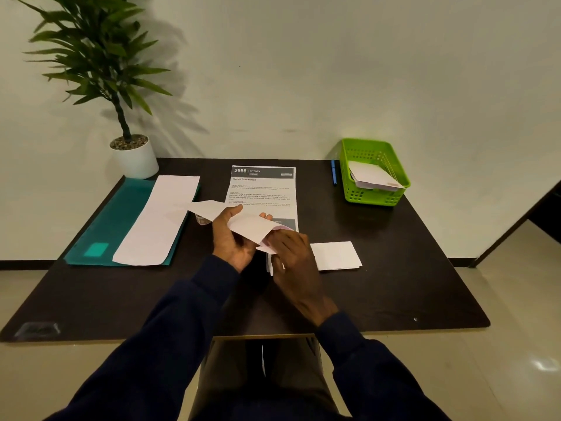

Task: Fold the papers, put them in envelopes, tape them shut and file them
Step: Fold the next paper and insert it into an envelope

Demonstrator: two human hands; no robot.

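My left hand (232, 238) holds a white envelope (243, 223) above the middle of the dark table (394, 284), thumb on top and fingers underneath. My right hand (293, 253) pinches the envelope's near right end, where a pale pink edge shows. A printed sheet (264, 192) headed "2666 KITCHEN" lies flat behind the hands. A folded white paper (335, 255) rests on the table just right of my right hand. A small roll of tape (202, 220) is mostly hidden behind the envelope.
A teal folder (115, 220) with a long white sheet (161, 220) on it lies at the left. A green basket (375, 173) holding envelopes stands at the back right, with a blue pen (334, 173) beside it. A potted plant (133, 156) stands at the back left.
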